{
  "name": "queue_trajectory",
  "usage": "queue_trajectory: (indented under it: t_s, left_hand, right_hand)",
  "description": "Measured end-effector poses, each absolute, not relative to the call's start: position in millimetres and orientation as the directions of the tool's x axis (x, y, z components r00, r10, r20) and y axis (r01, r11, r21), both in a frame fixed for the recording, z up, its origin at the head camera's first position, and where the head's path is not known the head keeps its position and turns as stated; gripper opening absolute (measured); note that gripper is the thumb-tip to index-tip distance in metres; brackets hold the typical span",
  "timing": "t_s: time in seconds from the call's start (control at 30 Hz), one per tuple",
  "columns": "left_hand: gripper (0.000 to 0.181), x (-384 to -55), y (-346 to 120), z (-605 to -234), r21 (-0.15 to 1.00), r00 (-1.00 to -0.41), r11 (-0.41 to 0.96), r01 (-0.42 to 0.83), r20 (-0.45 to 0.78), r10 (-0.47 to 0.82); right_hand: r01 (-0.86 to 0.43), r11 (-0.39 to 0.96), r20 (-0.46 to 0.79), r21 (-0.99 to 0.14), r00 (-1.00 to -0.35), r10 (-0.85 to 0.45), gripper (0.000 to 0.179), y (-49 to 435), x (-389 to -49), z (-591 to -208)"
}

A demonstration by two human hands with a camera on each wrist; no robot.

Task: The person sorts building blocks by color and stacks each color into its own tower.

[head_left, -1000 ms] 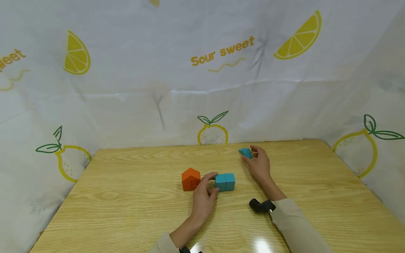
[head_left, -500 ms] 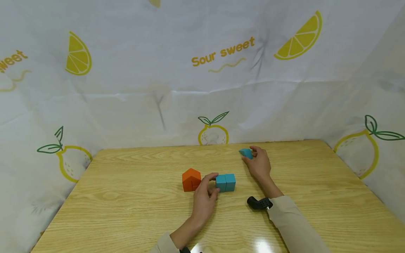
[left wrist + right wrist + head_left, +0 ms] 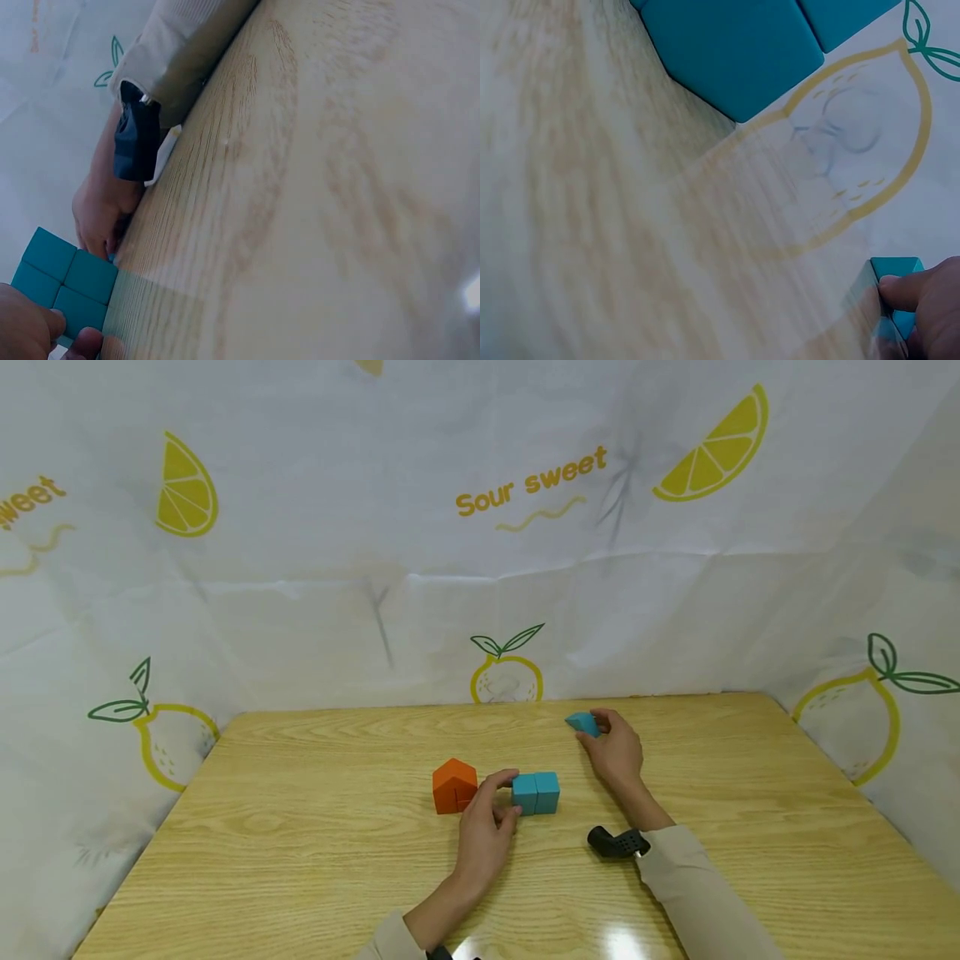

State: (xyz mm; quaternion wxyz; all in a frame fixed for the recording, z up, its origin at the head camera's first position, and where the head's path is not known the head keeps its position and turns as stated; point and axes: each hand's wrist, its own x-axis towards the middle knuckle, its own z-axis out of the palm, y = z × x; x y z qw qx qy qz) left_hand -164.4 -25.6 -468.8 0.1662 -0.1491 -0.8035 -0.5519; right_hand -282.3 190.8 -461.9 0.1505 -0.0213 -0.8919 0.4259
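Observation:
At the middle of the table, several blue cubes (image 3: 536, 793) are set together in a block; the left wrist view shows their square teal faces (image 3: 86, 276) in a grid. My left hand (image 3: 483, 839) holds this block at its left side, thumb at the front and a finger at the back. Farther back and to the right, my right hand (image 3: 617, 750) pinches a small blue wedge-shaped block (image 3: 582, 723) on the table. In the right wrist view the thumb presses on that teal wedge (image 3: 895, 265), and the other fingers are mostly hidden.
An orange house-shaped block (image 3: 453, 787) stands just left of my left hand, its right edge partly covered. A white curtain (image 3: 337, 568) with lemon prints hangs behind the wooden table (image 3: 300, 860). A black wrist device (image 3: 618, 842) juts from my right sleeve.
My right wrist and forearm have shifted slightly, while both hands stay on the same blocks. The blocks lie as before.

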Motion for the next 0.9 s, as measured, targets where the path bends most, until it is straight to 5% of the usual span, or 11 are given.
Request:
queue_trajectory:
  t_s: [0.9]
  left_hand:
    - [0.049,-163.6,-24.9,-468.3,0.851,-0.912,0.341,0.399,0.407,0.050]
  right_hand:
    - [-0.241,0.527,0.332,-0.815,-0.939,0.084,0.046,195.6,-275.0,-462.6]
